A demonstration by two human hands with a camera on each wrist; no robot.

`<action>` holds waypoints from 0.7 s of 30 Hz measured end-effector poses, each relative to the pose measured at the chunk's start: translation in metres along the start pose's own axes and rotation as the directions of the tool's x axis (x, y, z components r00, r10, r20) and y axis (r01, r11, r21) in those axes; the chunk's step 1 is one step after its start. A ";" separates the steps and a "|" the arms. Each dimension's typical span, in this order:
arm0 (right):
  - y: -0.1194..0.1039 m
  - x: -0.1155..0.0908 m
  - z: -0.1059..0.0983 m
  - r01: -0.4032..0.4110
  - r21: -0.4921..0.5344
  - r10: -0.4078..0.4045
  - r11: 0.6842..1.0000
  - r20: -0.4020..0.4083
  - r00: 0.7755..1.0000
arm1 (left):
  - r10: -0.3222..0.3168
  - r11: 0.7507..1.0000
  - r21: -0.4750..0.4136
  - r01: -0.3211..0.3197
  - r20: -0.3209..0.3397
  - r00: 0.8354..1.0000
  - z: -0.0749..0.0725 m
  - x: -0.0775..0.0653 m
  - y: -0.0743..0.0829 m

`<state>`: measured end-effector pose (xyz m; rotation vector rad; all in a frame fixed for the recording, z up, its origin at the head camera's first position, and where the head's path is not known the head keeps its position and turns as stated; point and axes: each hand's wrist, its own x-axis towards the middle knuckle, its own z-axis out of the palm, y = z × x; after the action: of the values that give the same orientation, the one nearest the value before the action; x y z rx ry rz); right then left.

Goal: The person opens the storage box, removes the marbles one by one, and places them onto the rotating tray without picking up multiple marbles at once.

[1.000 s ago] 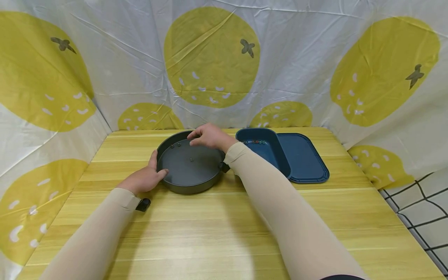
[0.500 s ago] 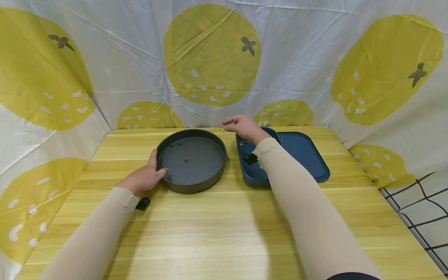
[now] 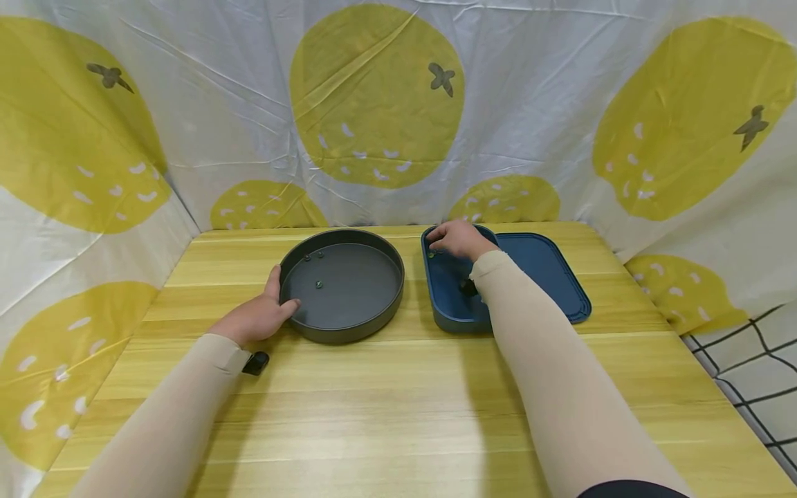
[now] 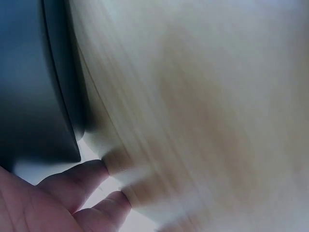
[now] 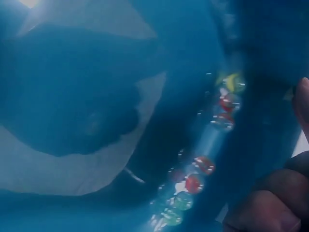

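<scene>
My left hand (image 3: 258,316) rests at the left side of a round dark-grey pan (image 3: 349,304), thumb at the rim and the other fingers along the outside. In the left wrist view, its fingers (image 4: 77,181) stretch out below the pan's wall (image 4: 34,92). Three small marbles lie on the pan floor, one marble (image 3: 319,284) apart from the other two. My right hand (image 3: 459,240) reaches down into the far end of a blue rectangular box (image 3: 448,294), fingers bent. In the right wrist view, several clear glass marbles (image 5: 194,183) with coloured swirls line the box's edge, beside my fingers (image 5: 265,212).
A blue lid (image 3: 542,270) lies flat at the right of the box. Both containers stand toward the back of a wooden table (image 3: 373,408). Behind hangs a white cloth (image 3: 529,83) printed with yellow fruit; a black wire grid (image 3: 759,387) is at the right.
My right hand has moved from over the pan rightward and down into the box. One marble has rolled left across the pan floor. My left hand has stayed at the pan.
</scene>
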<state>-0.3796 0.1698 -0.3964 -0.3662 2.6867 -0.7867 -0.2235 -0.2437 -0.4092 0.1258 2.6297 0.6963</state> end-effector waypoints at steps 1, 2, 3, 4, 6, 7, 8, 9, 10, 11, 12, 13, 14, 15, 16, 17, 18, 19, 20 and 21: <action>0.001 0.001 0.001 0.001 -0.026 -0.001 1.000 0.011 1.000 | 0.000 1.000 -0.001 0.000 0.001 1.000 0.000 0.000 0.000; 0.002 0.001 0.002 0.004 -0.053 -0.003 0.999 0.020 1.000 | 0.001 1.000 -0.003 -0.001 0.001 1.000 0.000 0.000 0.001; 0.002 0.002 0.003 0.012 -0.085 -0.010 0.996 0.024 1.000 | 0.002 1.000 -0.003 -0.002 0.000 1.000 0.000 0.000 0.001; 0.002 0.002 0.004 0.020 -0.112 -0.017 0.994 0.029 0.999 | 0.001 1.000 -0.004 -0.001 -0.001 1.000 0.001 0.000 0.001; 0.003 0.003 0.006 0.036 -0.176 -0.030 0.984 0.037 0.999 | 0.001 1.000 0.004 -0.001 -0.003 1.000 0.000 0.000 0.001; 0.003 0.003 0.007 0.045 -0.202 -0.037 0.978 0.041 0.998 | 0.000 1.000 0.007 0.000 -0.002 1.000 0.000 0.000 0.001; 0.003 0.004 0.009 0.047 -0.219 -0.038 0.974 0.045 0.998 | -0.001 1.000 0.007 0.001 -0.002 1.000 0.000 0.000 0.001; 0.004 0.004 0.010 0.048 -0.229 -0.037 0.972 0.051 0.998 | -0.002 1.000 0.007 0.002 -0.001 1.000 0.000 0.000 0.001; 0.004 0.004 0.011 0.047 -0.235 -0.034 0.971 0.057 0.998 | -0.002 1.000 0.008 0.002 0.001 1.000 0.000 0.000 0.001; 0.005 0.004 0.012 0.046 -0.241 -0.033 0.969 0.061 0.998 | -0.002 1.000 0.010 0.002 0.002 1.000 0.000 0.000 0.001; 0.005 0.004 0.013 0.045 -0.241 -0.030 0.970 0.067 0.997 | -0.002 1.000 0.009 0.002 0.003 1.000 0.000 0.000 0.000; 0.006 0.004 0.014 0.044 -0.242 -0.028 0.969 0.072 0.997 | -0.002 1.000 0.009 0.002 0.004 1.000 0.000 0.000 0.000; 0.007 0.004 0.014 0.044 -0.239 -0.027 0.970 0.074 0.997 | -0.004 1.000 0.009 0.003 0.004 1.000 0.000 0.000 0.000; 0.008 0.004 0.015 0.045 -0.239 -0.028 0.970 0.074 0.997 | -0.005 1.000 0.011 0.005 0.004 1.000 -0.001 0.000 0.000; 0.009 0.005 0.015 0.047 -0.240 -0.030 0.970 0.074 0.997 | -0.005 1.000 0.013 0.005 0.004 1.000 -0.001 0.000 0.000; 0.009 0.005 0.016 0.050 -0.243 -0.033 0.969 0.075 0.997 | -0.007 1.000 0.012 0.007 0.003 1.000 -0.001 0.000 0.000; 0.009 0.005 0.016 0.052 -0.242 -0.035 0.969 0.076 0.997 | -0.009 1.000 0.013 0.009 0.003 1.000 -0.001 0.000 0.000; 0.009 0.005 0.017 0.055 -0.243 -0.037 0.969 0.077 0.996 | -0.010 1.000 0.014 0.010 0.002 1.000 -0.001 0.000 0.000; 0.009 0.005 0.017 0.058 -0.243 -0.039 0.968 0.079 0.996 | -0.012 1.000 0.013 0.012 0.001 1.000 -0.001 0.000 0.000; 0.009 0.006 0.018 0.061 -0.248 -0.042 0.967 0.082 0.996 | -0.012 1.000 0.010 0.012 0.001 1.000 -0.001 0.001 0.000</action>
<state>-0.3795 0.1669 -0.4170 -0.5168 2.7184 -0.4360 -0.2243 -0.2443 -0.4090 0.1127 2.6313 0.6793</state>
